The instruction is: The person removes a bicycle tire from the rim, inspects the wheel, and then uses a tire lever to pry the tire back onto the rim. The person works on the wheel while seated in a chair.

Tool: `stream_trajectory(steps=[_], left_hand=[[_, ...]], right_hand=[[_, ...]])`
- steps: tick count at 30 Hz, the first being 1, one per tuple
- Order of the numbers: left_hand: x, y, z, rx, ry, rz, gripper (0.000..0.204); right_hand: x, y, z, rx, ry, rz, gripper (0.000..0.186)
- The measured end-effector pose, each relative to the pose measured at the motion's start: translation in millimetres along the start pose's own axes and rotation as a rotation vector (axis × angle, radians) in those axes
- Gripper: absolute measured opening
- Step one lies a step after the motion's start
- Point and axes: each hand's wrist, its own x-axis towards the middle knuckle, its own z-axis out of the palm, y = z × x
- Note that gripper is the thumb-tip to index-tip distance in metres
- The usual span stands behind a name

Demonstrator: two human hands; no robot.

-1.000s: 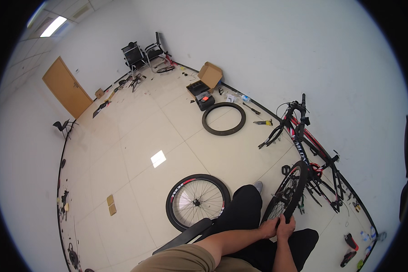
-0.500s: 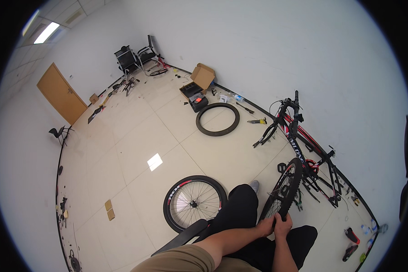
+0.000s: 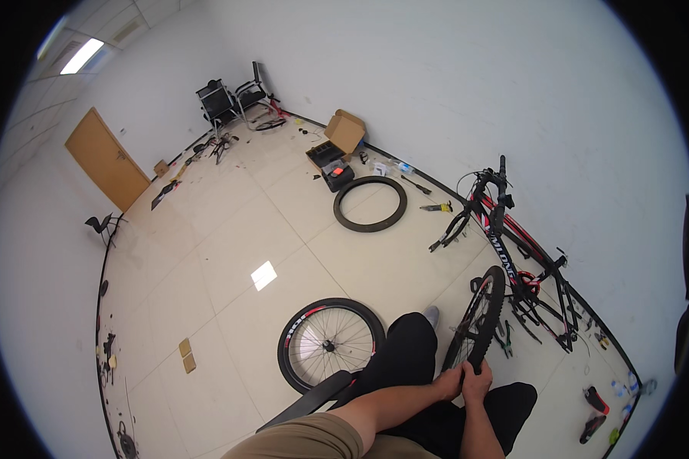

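Between my knees stands a bicycle wheel (image 3: 491, 314) with a knobby black tyre, tilted and seen nearly edge-on. My left hand (image 3: 448, 383) is closed on the tyre at the side nearest me. Right beside it, almost touching, my right hand (image 3: 478, 381) also grips the tyre, fingers wrapped round it. My hands cover that stretch of tyre and rim, so whether the tyre is fully seated there cannot be seen. A second spoked wheel (image 3: 287, 346) with a black tyre lies flat on the floor to the left of my leg.
Against the right wall leans a black and red bicycle frame (image 3: 500, 243). A loose tyre (image 3: 370, 228), a yellow-handled tool (image 3: 439, 207) and an open cardboard box (image 3: 346, 131) lie farther off. Green-handled pliers (image 3: 505, 341) rest beside the held wheel. Bottles and a saddle (image 3: 595, 401) are at right.
The held wheel has turned slightly and its far side has shifted a little left, showing more of the green-handled pliers. Both hands keep their grip on the tyre.
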Motion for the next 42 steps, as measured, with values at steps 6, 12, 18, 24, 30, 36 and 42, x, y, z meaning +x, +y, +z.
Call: stream_trajectory(steps=[6, 12, 18, 24, 30, 36, 42], left_hand=[[2, 1, 0, 0.029, -0.033, -0.039, 0.049], [1, -1, -2, 0.005, -0.006, 0.011, 0.042], [-4, 5, -11, -0.030, -0.015, 0.073, 0.039], [5, -7, -10, -0.017, -0.008, 0.089, 0.046], [13, -1, -7, -0.021, -0.010, 0.066, 0.046], [24, 20, -29, 0.072, -0.075, 0.076, 0.048], [28, 18, -41, 0.167, -0.146, 0.110, 0.058]], right_hand=[[0, -3, -1, 0.022, -0.058, -0.020, 0.040], [-1, -8, 0, 0.063, -0.061, -0.034, 0.038], [-1, -3, 2, 0.101, -0.032, -0.053, 0.037], [0, -7, 6, 0.180, -0.040, -0.118, 0.035], [7, -3, 5, 0.369, -0.059, 0.018, 0.032], [17, 3, 6, 0.343, -0.021, 0.015, 0.031], [12, -8, 5, 0.290, -0.018, 0.043, 0.030]])
